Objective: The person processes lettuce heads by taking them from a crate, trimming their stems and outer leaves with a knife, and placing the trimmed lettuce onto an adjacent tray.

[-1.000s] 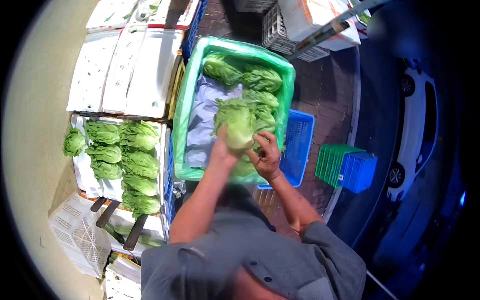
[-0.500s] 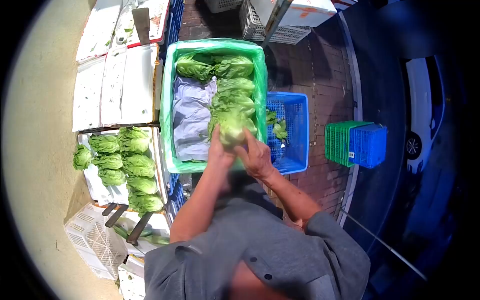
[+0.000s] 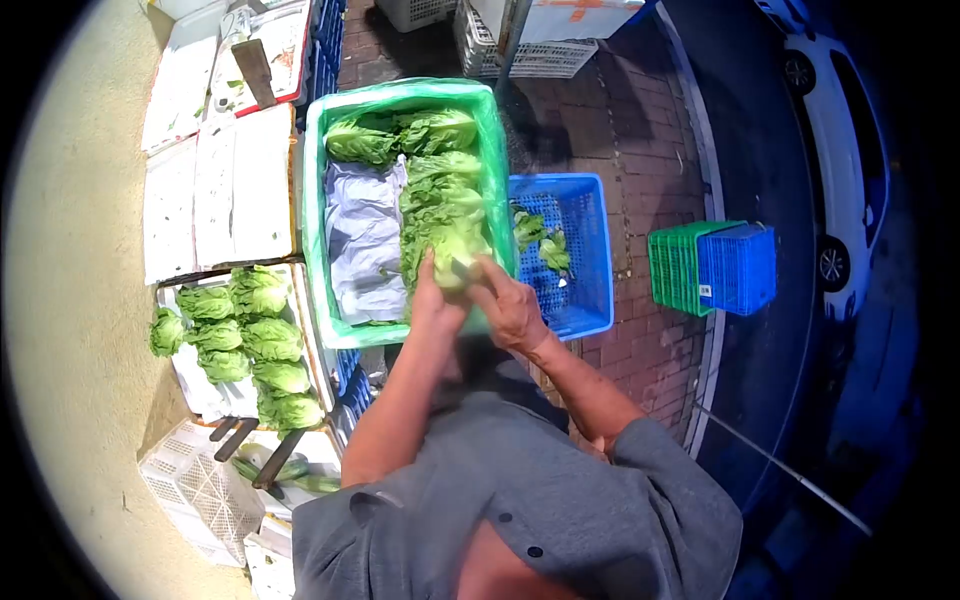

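Observation:
A pale green head of lettuce [image 3: 455,246] is between my two hands, above the near end of a crate with a green plastic liner [image 3: 316,215]. My left hand [image 3: 438,300] grips its near left side. My right hand [image 3: 512,312] is closed against its near right side, thumb and forefinger at the base. A small grey patch shows between the hands; I cannot tell what it is. Beyond the held head, more lettuce heads [image 3: 445,172] lie in a row along the crate's right side. Crumpled pale paper [image 3: 362,240] covers the left side.
Several lettuce heads [image 3: 273,340] lie on a white foam box at left. A blue crate [image 3: 592,255] with loose leaves [image 3: 553,250] adjoins the lined crate. Green [image 3: 678,272] and blue baskets [image 3: 738,268] stand by the kerb. A metal pole [image 3: 513,35] rises at the back.
The view has shifted, so the lined crate sits further left. Both hands stay at the lettuce's near end, and the grey patch now shows between them.

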A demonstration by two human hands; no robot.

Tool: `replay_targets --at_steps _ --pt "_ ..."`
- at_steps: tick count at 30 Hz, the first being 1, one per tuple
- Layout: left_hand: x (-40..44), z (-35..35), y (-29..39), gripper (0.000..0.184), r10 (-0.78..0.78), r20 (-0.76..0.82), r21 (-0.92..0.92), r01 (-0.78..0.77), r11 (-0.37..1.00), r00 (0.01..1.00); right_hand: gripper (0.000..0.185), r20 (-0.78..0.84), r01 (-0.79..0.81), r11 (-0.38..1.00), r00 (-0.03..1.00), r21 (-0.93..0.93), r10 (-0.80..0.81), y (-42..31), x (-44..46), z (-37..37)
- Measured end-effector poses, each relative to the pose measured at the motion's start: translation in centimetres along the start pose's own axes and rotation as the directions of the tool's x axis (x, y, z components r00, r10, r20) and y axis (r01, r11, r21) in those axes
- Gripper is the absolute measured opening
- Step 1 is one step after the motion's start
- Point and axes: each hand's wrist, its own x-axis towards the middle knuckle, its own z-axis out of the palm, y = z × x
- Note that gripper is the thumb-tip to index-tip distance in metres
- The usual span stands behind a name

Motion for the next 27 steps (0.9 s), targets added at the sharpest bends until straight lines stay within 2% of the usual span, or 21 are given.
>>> replay_targets --at_steps 1,4,11,13,16,22,27 --pt "0.2 -0.2 -0.1 0.048 0.0 -0.018 -0.024 -0.001 1.0 1.0 0.044 0.016 0.02 1.0 1.0 -0.012 -0.02 0.2 -0.1 -0.2" --pt "0.5 -0.9 -0.3 0.047 -0.014 0.02 -0.01 0.014 1.0 1.0 0.046 0.045 -0.164 0.97 0.986 0.179 0.159 -0.7 -0.4 -1.1" --pt "0.7 -1.6 -0.8 0.046 -0.004 0.013 -0.023 0.005 1.0 1.0 0.045 0.1 -0.242 0.929 0.97 0.281 0.222 0.0 -1.2 -1.0" --pt "0.7 -1.5 -0.7 0.046 -0.044 0.035 -0.044 0.046 0.998 0.998 0.045 0.116 -0.241 0.907 0.97 0.344 0.214 0.4 -1.4 -0.9" --pt "1.0 -1.8 -0.7 0.046 -0.063 0.04 -0.054 0.065 0.996 0.997 0.044 0.09 -0.196 0.921 0.98 0.337 0.176 0.7 -1.7 -0.9" --pt "1.3 -2.4 -1.3 0.047 -0.099 0.12 -0.01 0.101 0.995 0.988 0.042 0.088 -0.144 0.978 0.987 0.148 0.132 1.5 -2.4 -1.9" --pt "1.4 -2.5 -2.4 0.05 -0.078 0.12 0.094 0.067 0.993 0.99 0.043 0.018 -0.141 0.969 0.99 0.205 0.14 3.3 -4.3 -2.5"
